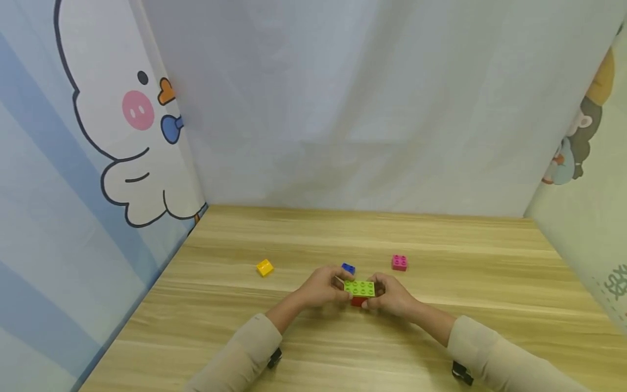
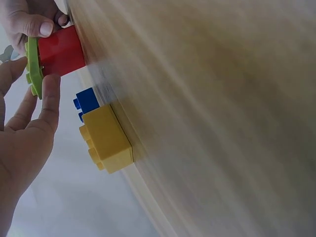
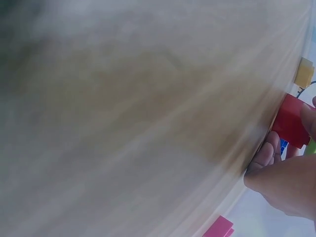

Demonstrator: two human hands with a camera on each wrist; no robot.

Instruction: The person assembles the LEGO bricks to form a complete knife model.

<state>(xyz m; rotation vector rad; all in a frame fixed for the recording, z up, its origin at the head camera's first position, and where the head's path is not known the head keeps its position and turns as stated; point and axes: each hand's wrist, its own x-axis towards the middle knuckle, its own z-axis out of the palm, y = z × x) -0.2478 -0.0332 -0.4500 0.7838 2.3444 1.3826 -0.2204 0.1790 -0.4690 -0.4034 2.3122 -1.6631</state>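
A light-green toy building plate (image 1: 364,284) lies over a red toy building brick (image 1: 359,301). In the left wrist view the green plate looks slightly tilted on the red brick (image 2: 63,52), with a narrow gap between them. My left hand (image 1: 320,288) pinches the green plate from the left, one fingertip close to the red brick's side. From the right, my right hand (image 1: 393,294) holds the red brick, its thumb on the near side. Both hands are low over the table; parts of the fingers are hidden behind the bricks.
Just beyond the hands lies a blue brick (image 1: 348,268). A yellow brick (image 1: 265,267) sits farther left, and a pink brick (image 1: 399,263) at the right. The wooden table (image 1: 235,337) ends at a white curtain (image 1: 362,109) behind, with printed panels at both sides.
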